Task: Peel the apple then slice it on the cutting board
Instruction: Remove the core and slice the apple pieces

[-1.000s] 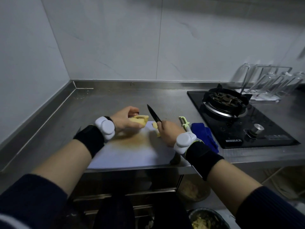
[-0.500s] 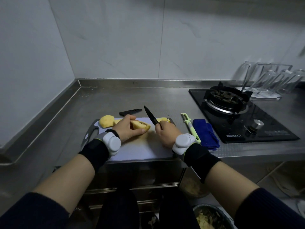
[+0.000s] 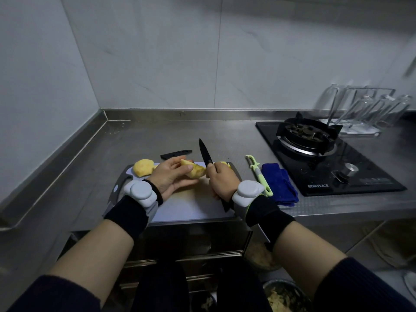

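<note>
A steel table (image 3: 157,140) runs along a pale tiled wall. With the white cutting board (image 3: 193,206) as the clock's centre and twelve o'clock toward the wall, a black gas stove (image 3: 326,163) sits at about two o'clock. The board lies at the table's near edge, in front of the person. The left hand (image 3: 171,176) is over the board at eleven o'clock, its fingers curled round a peeled yellow apple wedge (image 3: 195,171); whether the wedge rests on the board cannot be told. The right hand (image 3: 221,182), at one o'clock, has its fingers wrapped round the handle of a black knife (image 3: 206,154), the blade pointing up toward twelve o'clock, just beside the wedge. A folded blue cloth (image 3: 279,183) lies at three o'clock, between board and stove, with a green and white peeler (image 3: 258,174) just beside it. A peeled apple chunk (image 3: 143,167) sits on the board's far left corner. A black knife sheath (image 3: 176,153) lies on the table at twelve o'clock.
</note>
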`<state>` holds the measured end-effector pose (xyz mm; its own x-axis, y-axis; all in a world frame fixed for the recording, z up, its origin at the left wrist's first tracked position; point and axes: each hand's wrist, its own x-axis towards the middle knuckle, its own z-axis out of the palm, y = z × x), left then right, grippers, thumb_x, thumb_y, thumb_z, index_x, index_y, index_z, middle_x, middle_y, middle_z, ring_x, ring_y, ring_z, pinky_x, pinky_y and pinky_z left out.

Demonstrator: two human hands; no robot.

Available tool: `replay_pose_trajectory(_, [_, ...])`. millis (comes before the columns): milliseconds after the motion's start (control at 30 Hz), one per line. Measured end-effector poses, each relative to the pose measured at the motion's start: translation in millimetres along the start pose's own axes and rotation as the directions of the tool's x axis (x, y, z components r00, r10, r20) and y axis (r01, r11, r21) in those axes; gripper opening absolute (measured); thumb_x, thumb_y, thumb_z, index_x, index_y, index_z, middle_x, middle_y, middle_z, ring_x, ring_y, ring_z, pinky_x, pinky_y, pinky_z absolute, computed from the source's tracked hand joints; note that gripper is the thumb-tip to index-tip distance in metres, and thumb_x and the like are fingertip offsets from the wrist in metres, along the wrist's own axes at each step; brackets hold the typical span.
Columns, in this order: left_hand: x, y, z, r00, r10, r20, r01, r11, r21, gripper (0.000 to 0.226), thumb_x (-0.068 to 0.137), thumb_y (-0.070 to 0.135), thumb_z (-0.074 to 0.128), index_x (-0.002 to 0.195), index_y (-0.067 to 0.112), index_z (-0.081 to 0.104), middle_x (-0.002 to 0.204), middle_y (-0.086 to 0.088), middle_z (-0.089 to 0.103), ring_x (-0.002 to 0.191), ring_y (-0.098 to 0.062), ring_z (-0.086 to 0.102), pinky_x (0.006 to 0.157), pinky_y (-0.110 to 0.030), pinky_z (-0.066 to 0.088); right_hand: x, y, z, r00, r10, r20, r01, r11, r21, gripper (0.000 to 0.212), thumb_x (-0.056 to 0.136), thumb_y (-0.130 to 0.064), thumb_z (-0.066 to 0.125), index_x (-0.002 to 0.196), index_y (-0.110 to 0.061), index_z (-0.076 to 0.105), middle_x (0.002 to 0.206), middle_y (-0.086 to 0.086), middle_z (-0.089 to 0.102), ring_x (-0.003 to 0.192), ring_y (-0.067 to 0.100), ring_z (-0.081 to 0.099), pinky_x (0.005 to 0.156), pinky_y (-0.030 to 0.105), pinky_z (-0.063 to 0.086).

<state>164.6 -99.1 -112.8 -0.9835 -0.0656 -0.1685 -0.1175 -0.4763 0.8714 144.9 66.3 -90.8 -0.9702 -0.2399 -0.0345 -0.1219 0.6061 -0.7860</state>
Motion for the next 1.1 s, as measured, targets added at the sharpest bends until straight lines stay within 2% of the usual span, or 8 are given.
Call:
replay_pose_trajectory(267, [2, -5, 14, 1.000, 0.018, 0.023, -0.013, 0.982, -0.187, 0.047, 0.077, 0.009, 0.067, 0.119, -0.003, 0.050, 0.113, -0.026, 0.060, 0.103, -0.033, 0.066, 0.080, -0.046, 0.059, -1, -3, -5, 1.000, 0.010, 0.027, -0.012, 0.997, 0.079, 0.041, 0.101, -0.025, 0.029, 0.094, 0.006, 0.056, 0.062, 0.018, 0.053, 0.039, 0.027, 0.050, 0.037, 0.027, 0.044])
replay_pose_trajectory(433, [8, -12, 20, 1.000, 0.025, 0.011, -0.022, 0.978, -0.205, 0.047, 0.078, 0.004, 0.066, 0.122, 0.000, 0.047, 0.114, -0.020, 0.058, 0.095, -0.028, 0.068, 0.068, -0.039, 0.060, 1, 3, 1, 0.999, -0.040, 0.004, 0.040, 0.997, -0.067, 0.048, 0.105, -0.033, 0.025, 0.090, 0.002, 0.054, 0.064, 0.018, 0.057, 0.043, 0.028, 0.054, 0.045, 0.034, 0.050])
replay_pose_trajectory(633, [15, -16, 19, 1.000, 0.026, 0.004, -0.025, 0.973, -0.230, 0.038, 0.082, -0.002, 0.064, 0.116, 0.004, 0.050, 0.116, -0.018, 0.058, 0.103, -0.030, 0.064, 0.077, -0.039, 0.060, 5, 3, 9, 0.995, -0.070, 0.072, 0.078, 0.991, -0.107, 0.046, 0.105, -0.032, 0.025, 0.102, 0.006, 0.051, 0.082, 0.028, 0.061, 0.064, 0.040, 0.065, 0.051, 0.043, 0.054])
replay_pose_trajectory(733, [16, -14, 17, 1.000, 0.024, 0.001, -0.023, 0.979, -0.203, 0.046, 0.073, 0.002, 0.069, 0.115, 0.006, 0.051, 0.116, -0.016, 0.058, 0.098, -0.026, 0.066, 0.076, -0.037, 0.060, 8, 1, 10, 0.990, -0.093, 0.104, 0.108, 0.982, -0.155, 0.047, 0.105, -0.032, 0.026, 0.106, 0.006, 0.055, 0.094, 0.028, 0.064, 0.079, 0.041, 0.064, 0.069, 0.049, 0.055])
replay_pose_trajectory(800, [17, -15, 17, 1.000, 0.024, -0.008, -0.026, 0.975, -0.221, 0.035, 0.082, -0.003, 0.065, 0.113, 0.005, 0.050, 0.115, -0.017, 0.057, 0.097, -0.027, 0.066, 0.073, -0.038, 0.060, 12, 0, 5, 0.988, -0.094, 0.121, 0.115, 0.976, -0.184, 0.046, 0.106, -0.030, 0.028, 0.107, 0.005, 0.058, 0.102, 0.025, 0.064, 0.093, 0.038, 0.062, 0.083, 0.043, 0.049])
replay_pose_trajectory(867, [19, -15, 17, 0.999, 0.033, -0.030, -0.039, 0.967, -0.251, 0.027, 0.087, -0.007, 0.059, 0.110, 0.005, 0.050, 0.114, -0.019, 0.056, 0.096, -0.028, 0.066, 0.069, -0.040, 0.060, 18, -1, -3, 0.987, -0.102, 0.127, 0.126, 0.971, -0.203, 0.043, 0.105, -0.027, 0.030, 0.102, 0.002, 0.062, 0.096, 0.019, 0.065, 0.087, 0.032, 0.059, 0.080, 0.033, 0.045])
replay_pose_trajectory(967, [22, -15, 13, 0.998, 0.040, -0.039, -0.049, 0.957, -0.287, 0.033, 0.081, -0.006, 0.064, 0.109, 0.003, 0.050, 0.122, -0.025, 0.053, 0.103, -0.035, 0.064, 0.078, -0.051, 0.058, 26, -3, -21, 0.995, -0.068, 0.069, 0.080, 0.979, -0.187, 0.035, 0.104, -0.022, 0.033, 0.090, -0.007, 0.061, 0.075, 0.008, 0.057, 0.074, 0.026, 0.050, 0.069, 0.030, 0.039])
replay_pose_trajectory(1100, [21, -14, 15, 0.999, 0.042, -0.015, -0.044, 0.972, -0.232, 0.062, 0.072, -0.002, 0.071, 0.128, 0.001, 0.045, 0.128, -0.020, 0.052, 0.110, -0.034, 0.062, 0.095, -0.055, 0.050, 27, 1, -30, 0.990, -0.136, 0.023, 0.135, 0.928, -0.348, 0.028, 0.101, -0.030, 0.034, 0.103, -0.010, 0.053, 0.103, 0.015, 0.063, 0.094, 0.036, 0.058, 0.085, 0.042, 0.047])
